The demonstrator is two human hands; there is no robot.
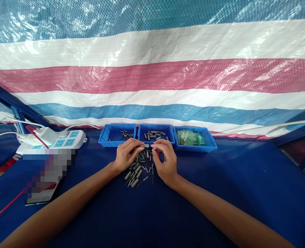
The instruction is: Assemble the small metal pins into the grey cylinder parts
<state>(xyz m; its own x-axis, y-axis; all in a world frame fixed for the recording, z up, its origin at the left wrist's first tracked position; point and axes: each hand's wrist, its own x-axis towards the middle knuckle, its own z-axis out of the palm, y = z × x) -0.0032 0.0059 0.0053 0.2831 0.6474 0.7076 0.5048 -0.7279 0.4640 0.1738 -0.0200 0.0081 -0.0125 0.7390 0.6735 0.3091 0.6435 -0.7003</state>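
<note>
Over a loose pile of grey cylinders and thin metal pins (137, 174), my two hands are close together. My left hand (128, 154) pinches a small grey cylinder (145, 146) between thumb and fingers. Just right of it, my right hand (166, 161) has thumb and index finger pressed together; what they hold, if anything, is too small to make out. Behind the hands, a left blue bin (108, 135) has thin pins in it, a middle blue bin (169, 130) has grey cylinders, and a right blue bin (208, 143) has green plastic packets.
A white power strip (76, 139) with plugs and cables lies at the left on the blue table (235, 179). Near it is a phone-like device (42, 194), partly blurred out, with a red cable. A striped plastic sheet (152, 77) hangs behind the bins.
</note>
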